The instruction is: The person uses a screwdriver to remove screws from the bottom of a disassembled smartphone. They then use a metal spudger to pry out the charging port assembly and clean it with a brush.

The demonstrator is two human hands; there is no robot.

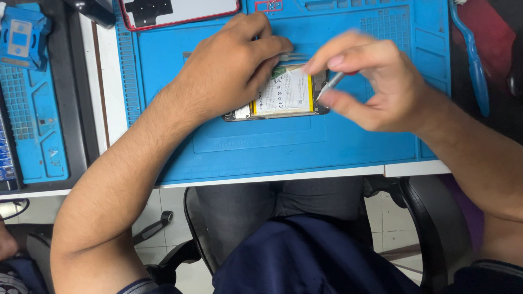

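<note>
Phone [283,95] lies opened, battery showing, fragile and light | your left hand [229,68] pinches tweezers [294,56] at 12 o'clock | right hand [370,81] grips slim tool [331,84] at 3 | hold phone by its edges

I see one clear label: a white rectangular battery label [283,92] with a yellow strip along its right edge and small dark print and symbols, lying flat inside the opened phone near the middle of the blue mat on the surface, partly covered on its left. At the mat's far left corner lies a white rectangular panel [180,11] with a red rim and a black cut-out patch; I cannot tell whether it is a screen.
</note>
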